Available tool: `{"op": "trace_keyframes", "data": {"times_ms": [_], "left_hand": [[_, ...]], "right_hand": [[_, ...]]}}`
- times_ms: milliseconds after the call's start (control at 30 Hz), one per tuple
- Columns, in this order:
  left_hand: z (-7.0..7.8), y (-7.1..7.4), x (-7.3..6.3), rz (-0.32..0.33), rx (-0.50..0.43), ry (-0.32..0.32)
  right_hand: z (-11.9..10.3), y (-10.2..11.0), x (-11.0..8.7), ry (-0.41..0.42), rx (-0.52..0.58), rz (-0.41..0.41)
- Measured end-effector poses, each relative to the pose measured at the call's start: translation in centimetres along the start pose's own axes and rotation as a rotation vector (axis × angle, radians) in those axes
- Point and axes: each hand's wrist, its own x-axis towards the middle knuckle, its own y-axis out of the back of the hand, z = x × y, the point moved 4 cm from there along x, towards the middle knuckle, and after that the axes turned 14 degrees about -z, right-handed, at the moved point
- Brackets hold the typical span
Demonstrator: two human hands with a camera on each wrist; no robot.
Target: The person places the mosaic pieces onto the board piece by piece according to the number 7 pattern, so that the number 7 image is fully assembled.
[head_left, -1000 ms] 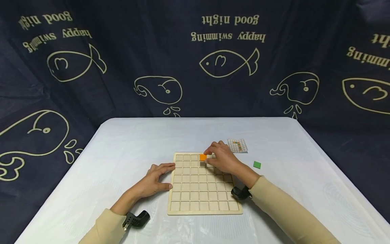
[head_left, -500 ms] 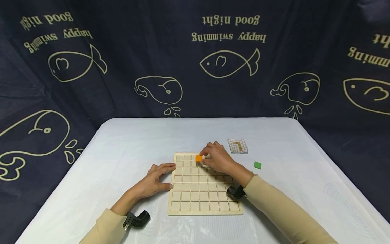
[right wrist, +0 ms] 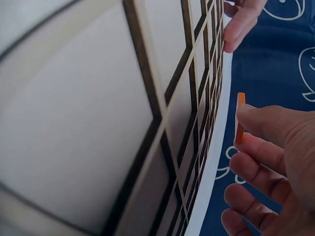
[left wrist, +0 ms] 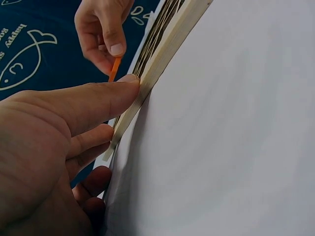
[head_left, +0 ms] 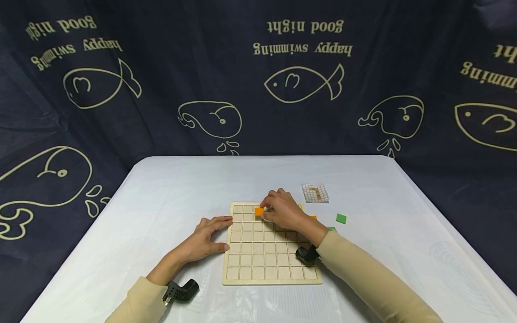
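Note:
Thumb and fingertip of my right hand (head_left: 283,211) pinch a flat square orange tile (head_left: 259,211) over the far row of a pale wooden grid board (head_left: 258,246). In the right wrist view the orange tile (right wrist: 240,118) is seen edge-on, held above the board's surface. My left hand (head_left: 206,239) rests at the board's left side, fingers stretched out, fingertips and thumb against its edge. The left wrist view shows that thumb (left wrist: 110,96) lying on the wooden rim (left wrist: 162,61). Part of the board's far right is hidden by my right hand and forearm.
A green tile (head_left: 341,218) lies on the white table (head_left: 181,188) right of the board. Another orange piece (head_left: 313,217) and a green piece (head_left: 332,229) peek out beside my right forearm. Behind them lies a printed grid card (head_left: 315,193). A dark curtain (head_left: 258,134) hangs behind the table.
My right hand has moved left along the far row with the orange tile. An orange and a green piece now show by the right forearm. The left hand has stayed put.

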Motion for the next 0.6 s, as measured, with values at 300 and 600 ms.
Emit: {"op": "trace_keyframes", "data": {"times_ms": [300,600], "left_hand": [[-0.02,-0.04,0.00,0.001,-0.007,0.007],[-0.08,0.00,0.01,0.005,0.001,0.010]], "right_hand": [[-0.27,-0.49,0.44,-0.010,0.008,-0.045],[-0.01,-0.83,0.52,-0.014,-0.016,-0.040]]}}
